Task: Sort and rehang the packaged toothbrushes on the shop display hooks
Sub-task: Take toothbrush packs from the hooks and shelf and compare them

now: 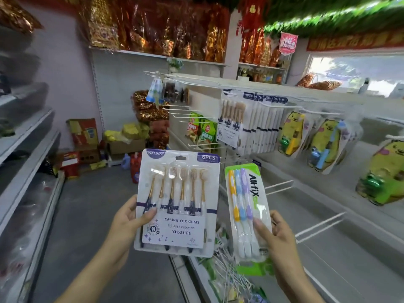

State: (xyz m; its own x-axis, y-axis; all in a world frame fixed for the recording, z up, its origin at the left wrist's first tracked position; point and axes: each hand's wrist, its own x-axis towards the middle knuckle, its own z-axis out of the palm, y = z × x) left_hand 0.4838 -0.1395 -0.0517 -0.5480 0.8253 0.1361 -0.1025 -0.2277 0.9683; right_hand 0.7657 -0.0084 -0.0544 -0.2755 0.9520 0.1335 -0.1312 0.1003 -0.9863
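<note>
YIKOJIFE six-toothbrush pack (177, 202), printed "6PCS" and "CARING FOR GUMS", is pinched at its lower edge by the left hand (131, 217). Right hand (277, 235) fingers clamp an All-fix three-brush pack (247, 206). Matching packs (251, 121) hang on white display hooks (282, 106) beside a shop aisle's grey floor (87, 215).

Left hand (129, 217) grips six-brush pack (177, 200); right hand (277, 235) grips three-brush pack (247, 211); matching packs (251, 121) hang on hooks.
</note>
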